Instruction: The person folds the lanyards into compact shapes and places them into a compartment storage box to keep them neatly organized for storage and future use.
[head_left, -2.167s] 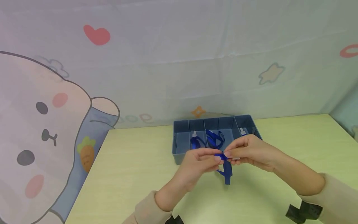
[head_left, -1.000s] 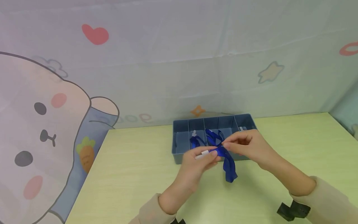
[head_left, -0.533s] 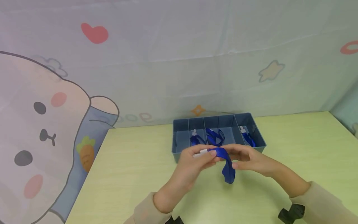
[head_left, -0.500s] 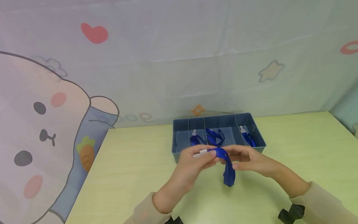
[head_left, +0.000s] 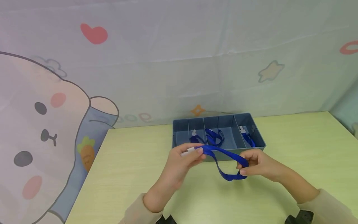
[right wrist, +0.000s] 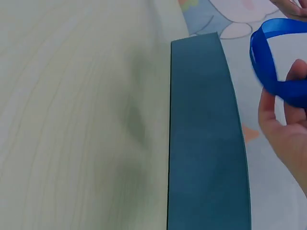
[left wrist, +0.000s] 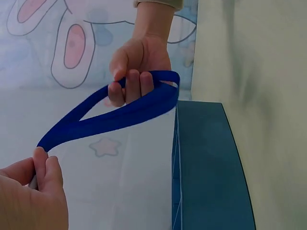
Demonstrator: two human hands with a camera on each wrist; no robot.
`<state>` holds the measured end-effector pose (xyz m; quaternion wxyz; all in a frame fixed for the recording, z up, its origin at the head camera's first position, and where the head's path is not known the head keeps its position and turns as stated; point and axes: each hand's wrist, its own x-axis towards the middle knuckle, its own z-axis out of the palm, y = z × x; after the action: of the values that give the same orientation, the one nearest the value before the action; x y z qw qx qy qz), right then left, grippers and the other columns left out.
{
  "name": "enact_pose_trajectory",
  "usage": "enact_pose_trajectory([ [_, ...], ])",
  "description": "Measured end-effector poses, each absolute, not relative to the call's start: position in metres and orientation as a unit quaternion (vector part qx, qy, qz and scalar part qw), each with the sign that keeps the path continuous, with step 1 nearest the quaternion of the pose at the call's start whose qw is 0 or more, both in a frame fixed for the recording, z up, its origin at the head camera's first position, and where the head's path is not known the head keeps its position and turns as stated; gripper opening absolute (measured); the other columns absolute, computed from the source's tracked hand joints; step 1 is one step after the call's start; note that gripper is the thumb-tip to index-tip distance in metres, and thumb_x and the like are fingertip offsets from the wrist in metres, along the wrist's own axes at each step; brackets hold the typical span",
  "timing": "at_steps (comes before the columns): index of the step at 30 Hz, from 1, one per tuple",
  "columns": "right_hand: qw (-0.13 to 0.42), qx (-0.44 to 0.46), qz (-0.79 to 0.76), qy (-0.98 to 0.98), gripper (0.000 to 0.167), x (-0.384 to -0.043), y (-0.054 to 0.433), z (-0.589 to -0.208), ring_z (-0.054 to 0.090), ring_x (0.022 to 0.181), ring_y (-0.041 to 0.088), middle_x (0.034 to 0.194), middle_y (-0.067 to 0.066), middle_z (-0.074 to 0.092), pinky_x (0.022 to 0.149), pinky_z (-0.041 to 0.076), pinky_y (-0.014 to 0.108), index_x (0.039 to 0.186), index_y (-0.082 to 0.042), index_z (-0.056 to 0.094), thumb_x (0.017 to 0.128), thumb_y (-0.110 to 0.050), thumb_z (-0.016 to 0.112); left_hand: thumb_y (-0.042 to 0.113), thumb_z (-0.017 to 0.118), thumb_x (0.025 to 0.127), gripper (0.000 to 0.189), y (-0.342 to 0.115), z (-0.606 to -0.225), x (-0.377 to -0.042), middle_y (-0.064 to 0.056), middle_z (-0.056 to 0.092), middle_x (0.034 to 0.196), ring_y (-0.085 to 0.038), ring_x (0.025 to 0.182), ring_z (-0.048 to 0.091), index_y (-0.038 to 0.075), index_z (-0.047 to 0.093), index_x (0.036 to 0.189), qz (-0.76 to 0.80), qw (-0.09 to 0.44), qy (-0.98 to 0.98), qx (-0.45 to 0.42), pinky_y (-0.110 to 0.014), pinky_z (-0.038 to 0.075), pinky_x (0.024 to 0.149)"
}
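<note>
A blue lanyard [head_left: 226,152] is stretched as a loop between both hands, in front of the divided box. My left hand [head_left: 179,165] pinches its end by the white clip [head_left: 191,149], thumb on top. At the other end my right hand [head_left: 260,166] has its fingers curled round the band, which also shows in the left wrist view as a long blue loop [left wrist: 115,115] running from the left fingertips to the right hand [left wrist: 139,72]. In the right wrist view the band [right wrist: 264,57] passes across the right hand's fingers.
Behind the hands stands a blue-grey box [head_left: 223,155] with compartments. A coiled blue lanyard [head_left: 214,137] lies in its wide middle part; others with white clips lie in a left compartment [head_left: 194,133] and the right one [head_left: 242,129]. A printed cloth [head_left: 167,77] hangs behind the pale table [head_left: 134,161].
The right hand has moved right and now grips the far end of the band. The lanyard, bunched and hanging before, is spread into an open loop. The left hand has shifted slightly left.
</note>
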<state>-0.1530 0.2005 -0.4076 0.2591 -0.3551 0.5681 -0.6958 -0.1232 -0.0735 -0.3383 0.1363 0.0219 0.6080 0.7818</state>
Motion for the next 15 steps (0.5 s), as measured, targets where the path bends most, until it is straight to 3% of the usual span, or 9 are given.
enact_pose_trajectory([
  [4,0.258,-0.406,-0.721,0.499,0.024,-0.154,0.211,-0.409,0.063,0.092,0.017,0.089,0.002,0.068,0.084,0.051,0.032,0.096,-0.006,0.064,0.089,0.012,0.048,-0.002,0.060,0.088,0.024,-0.085,-0.343,-0.127,-0.003,0.066,0.077,-0.011,0.071,0.067,-0.014,0.059,0.108,0.784,0.126,0.608,0.005,-0.032,0.053,0.083],
  [8,0.218,-0.514,-0.720,0.412,0.017,-0.155,0.213,-0.404,0.058,0.087,0.027,0.084,0.014,0.058,0.093,0.045,0.039,0.099,0.002,0.059,0.094,0.006,0.043,-0.004,0.059,0.088,0.019,-0.092,-0.351,-0.131,-0.001,0.067,0.072,-0.009,0.068,0.067,-0.011,0.061,0.105,0.791,0.142,0.595,-0.011,-0.027,0.054,0.078],
  [11,0.183,-0.563,-0.712,0.379,0.014,-0.152,0.211,-0.393,0.056,0.090,0.029,0.090,0.016,0.059,0.086,0.046,0.036,0.096,0.003,0.057,0.097,-0.003,0.044,-0.004,0.059,0.087,0.017,-0.095,-0.359,-0.132,-0.001,0.067,0.071,-0.009,0.068,0.066,-0.010,0.063,0.103,0.787,0.167,0.594,-0.023,-0.026,0.054,0.075],
  [15,0.154,-0.580,-0.706,0.375,0.019,-0.148,0.208,-0.380,0.052,0.106,0.028,0.106,0.010,0.064,0.075,0.043,0.033,0.095,0.002,0.059,0.098,-0.008,0.043,-0.003,0.059,0.088,0.022,-0.099,-0.372,-0.131,-0.008,0.063,0.083,-0.009,0.069,0.065,-0.014,0.059,0.107,0.774,0.199,0.600,-0.031,-0.025,0.055,0.074],
])
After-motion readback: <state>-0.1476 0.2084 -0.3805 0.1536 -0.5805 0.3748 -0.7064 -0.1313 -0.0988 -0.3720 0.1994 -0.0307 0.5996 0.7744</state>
